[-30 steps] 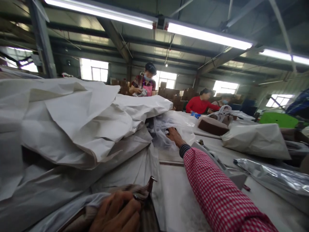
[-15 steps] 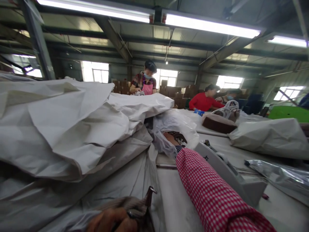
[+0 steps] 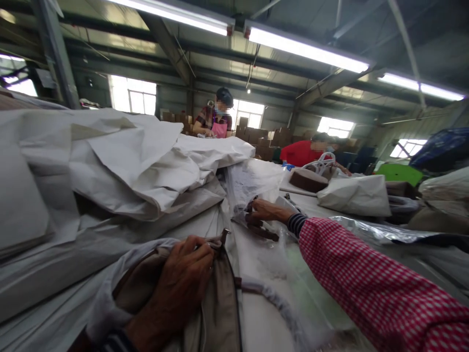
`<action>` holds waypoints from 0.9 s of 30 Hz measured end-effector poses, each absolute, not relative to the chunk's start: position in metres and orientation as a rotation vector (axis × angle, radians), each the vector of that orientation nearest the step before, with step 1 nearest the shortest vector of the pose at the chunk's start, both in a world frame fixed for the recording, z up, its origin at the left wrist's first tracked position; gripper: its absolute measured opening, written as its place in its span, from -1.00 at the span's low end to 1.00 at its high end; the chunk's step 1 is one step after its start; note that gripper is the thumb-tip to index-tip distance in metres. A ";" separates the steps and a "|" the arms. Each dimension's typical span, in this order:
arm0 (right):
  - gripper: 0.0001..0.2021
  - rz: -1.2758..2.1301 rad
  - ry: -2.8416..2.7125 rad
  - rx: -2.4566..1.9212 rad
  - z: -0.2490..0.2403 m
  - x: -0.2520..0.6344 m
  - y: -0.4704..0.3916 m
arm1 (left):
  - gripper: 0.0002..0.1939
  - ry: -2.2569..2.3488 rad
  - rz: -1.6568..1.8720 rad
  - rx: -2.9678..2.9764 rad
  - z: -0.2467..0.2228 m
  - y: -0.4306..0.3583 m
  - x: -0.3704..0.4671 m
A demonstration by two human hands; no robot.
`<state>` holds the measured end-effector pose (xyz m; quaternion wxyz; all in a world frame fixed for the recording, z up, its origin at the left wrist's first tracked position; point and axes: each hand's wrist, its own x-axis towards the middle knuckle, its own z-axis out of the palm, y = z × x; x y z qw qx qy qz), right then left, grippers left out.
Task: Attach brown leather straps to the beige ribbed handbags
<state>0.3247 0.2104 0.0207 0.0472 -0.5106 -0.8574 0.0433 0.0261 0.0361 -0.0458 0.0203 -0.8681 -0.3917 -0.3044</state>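
My left hand (image 3: 188, 271) is closed on the top edge of a taupe handbag (image 3: 220, 298), its fingers bent over the zip side. A metal clip on a short brown tab (image 3: 224, 236) stands up by the fingertips. One bag handle, wrapped in whitish padding (image 3: 100, 298), loops around my left wrist; another wrapped handle (image 3: 273, 300) lies to the right. My right hand (image 3: 269, 210) pinches a dark brown strap (image 3: 266, 232) at the mouth of a clear plastic bag (image 3: 252, 178). Part of the strap is hidden beneath the fingers.
Large white wrapping sheets (image 3: 120, 156) are heaped on the left. A brown-and-beige bag (image 3: 308, 180), a white covered bundle (image 3: 353, 193) and clear film (image 3: 351, 227) lie right. Two co-workers, one in a pink apron (image 3: 220, 130), one in red (image 3: 296, 152), are across the table.
My right hand has come out of the plastic bag with a brown strap and moved nearer. More of the handbag and my left hand shows as the view has shifted.
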 end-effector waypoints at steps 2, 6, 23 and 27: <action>-0.82 0.195 -2.588 -1.564 0.026 0.330 0.186 | -0.85 -1.228 -0.896 -2.703 -0.043 0.036 0.025; -0.63 0.378 -2.524 -1.556 0.036 0.335 0.143 | -0.87 -1.234 -0.825 -2.700 -0.036 0.034 0.023; -0.56 0.225 -2.489 -1.529 0.027 0.348 0.081 | -0.87 -1.225 -0.687 -2.681 -0.029 0.031 0.022; -0.69 0.255 -2.437 -1.550 0.020 0.356 0.088 | -0.88 -1.209 -0.697 -2.682 -0.030 0.032 0.022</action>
